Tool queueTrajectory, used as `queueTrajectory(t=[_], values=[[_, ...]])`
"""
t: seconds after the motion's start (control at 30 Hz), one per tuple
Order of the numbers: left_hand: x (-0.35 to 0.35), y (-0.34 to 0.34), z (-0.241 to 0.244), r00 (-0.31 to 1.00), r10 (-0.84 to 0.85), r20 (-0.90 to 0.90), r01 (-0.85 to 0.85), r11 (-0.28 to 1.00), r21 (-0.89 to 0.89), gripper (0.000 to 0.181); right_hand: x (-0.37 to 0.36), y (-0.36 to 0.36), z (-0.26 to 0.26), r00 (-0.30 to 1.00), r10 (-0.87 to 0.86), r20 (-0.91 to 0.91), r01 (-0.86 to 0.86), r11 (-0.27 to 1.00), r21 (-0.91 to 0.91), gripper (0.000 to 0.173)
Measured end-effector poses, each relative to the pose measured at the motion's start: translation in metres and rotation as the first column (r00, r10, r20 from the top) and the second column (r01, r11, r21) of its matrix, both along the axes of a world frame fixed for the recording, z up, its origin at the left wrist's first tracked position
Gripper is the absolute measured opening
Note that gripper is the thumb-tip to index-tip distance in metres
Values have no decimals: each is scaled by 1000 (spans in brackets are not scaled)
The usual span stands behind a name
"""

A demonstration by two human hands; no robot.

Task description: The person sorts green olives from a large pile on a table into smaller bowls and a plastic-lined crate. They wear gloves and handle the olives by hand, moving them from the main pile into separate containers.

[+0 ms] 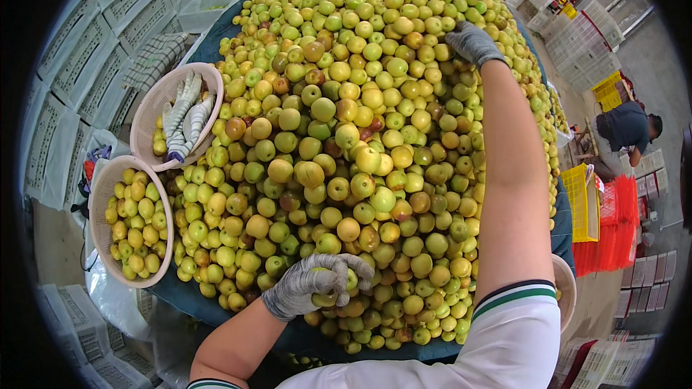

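A large heap of yellow-green jujubes [340, 186], some with reddish-brown patches, spreads before me on a blue-covered table [186, 294]. My left hand [319, 283], in a grey knit glove, curls around a few jujubes [324, 299] at the near side of the heap. Farther off, at the upper right of the heap, my right hand [474, 44] reaches out in a matching glove. Its fingertips dip among the fruit there, and whether they grip any is hidden.
At the left edge, one pink plastic basket [97, 227] holds jujubes; another basket [141, 129] holds jujubes and striped gloves [184, 113]. A third basket [565, 292] sits at right. Crates [81, 54] are stacked left. A person [621, 127] bends beside yellow crates [578, 202].
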State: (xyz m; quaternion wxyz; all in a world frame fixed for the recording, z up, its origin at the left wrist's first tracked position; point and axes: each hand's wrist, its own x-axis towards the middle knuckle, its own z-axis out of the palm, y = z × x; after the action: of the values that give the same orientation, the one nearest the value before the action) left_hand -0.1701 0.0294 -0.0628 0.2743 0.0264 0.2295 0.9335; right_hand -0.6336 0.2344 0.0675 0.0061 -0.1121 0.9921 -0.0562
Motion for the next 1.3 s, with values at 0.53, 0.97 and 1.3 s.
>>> queueTrajectory(t=[0.53, 0.97, 1.3], values=[[5, 14, 38, 974, 203, 105, -223, 945, 239, 55, 349, -28, -5, 508, 778, 370, -430, 602, -673, 48], [32, -20, 34, 919, 362, 157, -390, 894, 222, 46, 309, -53, -14, 902, 386, 194, -318, 897, -306, 40], [45, -40, 33, 913, 340, 226, -399, 861, 315, 54, 315, -125, -28, 829, 505, 239, -509, 859, -50, 60]])
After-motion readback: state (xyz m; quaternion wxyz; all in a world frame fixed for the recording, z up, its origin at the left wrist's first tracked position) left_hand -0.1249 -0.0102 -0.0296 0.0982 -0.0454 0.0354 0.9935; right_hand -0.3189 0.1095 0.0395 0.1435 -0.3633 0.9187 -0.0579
